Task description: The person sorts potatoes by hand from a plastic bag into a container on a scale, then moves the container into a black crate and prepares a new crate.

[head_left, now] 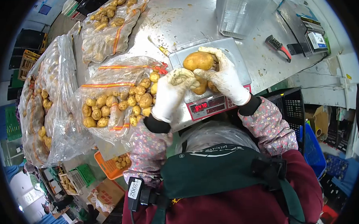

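Observation:
Above a kitchen scale (236, 56) with a red front, my right hand (227, 78) in a white glove grips a large potato (198, 61) between thumb and fingers. My left hand (173, 90), also gloved, is just left of it with fingers curled together; whatever they hold, if anything, is hidden. Below the held potato, smaller potatoes (201, 87) rest on the weighing plate, partly covered by my hands. The red display (199, 107) appears to read 0.470. Beside my left forearm lies an opened plastic bag of potatoes (104, 102).
More potato bags (102, 45) lie along the left of the metal table (184, 17). Stacked clear plastic trays (239, 15) stand behind the scale. To the right are a red-handled tool (280, 49) and a sealing-type machine (303, 28). An orange crate (106, 168) sits below the left edge.

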Tool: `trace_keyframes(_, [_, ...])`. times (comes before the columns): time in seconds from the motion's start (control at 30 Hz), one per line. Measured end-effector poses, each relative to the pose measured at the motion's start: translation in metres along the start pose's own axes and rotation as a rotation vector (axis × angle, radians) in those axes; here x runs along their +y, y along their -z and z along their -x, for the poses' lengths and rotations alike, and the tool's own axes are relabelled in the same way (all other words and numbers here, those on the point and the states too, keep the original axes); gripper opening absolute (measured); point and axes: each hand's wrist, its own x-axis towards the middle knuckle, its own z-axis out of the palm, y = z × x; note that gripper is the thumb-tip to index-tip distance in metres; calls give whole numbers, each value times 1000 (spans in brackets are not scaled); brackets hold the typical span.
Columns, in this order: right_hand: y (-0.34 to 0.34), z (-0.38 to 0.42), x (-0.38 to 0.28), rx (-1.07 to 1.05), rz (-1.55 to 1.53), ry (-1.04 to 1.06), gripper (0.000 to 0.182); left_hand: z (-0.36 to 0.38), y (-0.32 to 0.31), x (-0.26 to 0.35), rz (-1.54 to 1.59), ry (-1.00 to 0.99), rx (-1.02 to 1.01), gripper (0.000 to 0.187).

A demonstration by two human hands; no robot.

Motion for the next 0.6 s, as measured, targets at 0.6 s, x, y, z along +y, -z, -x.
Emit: trace_keyframes(0.6, [95,38,82,321,643,152,34,-48,18,-82,299,-62,132,63])
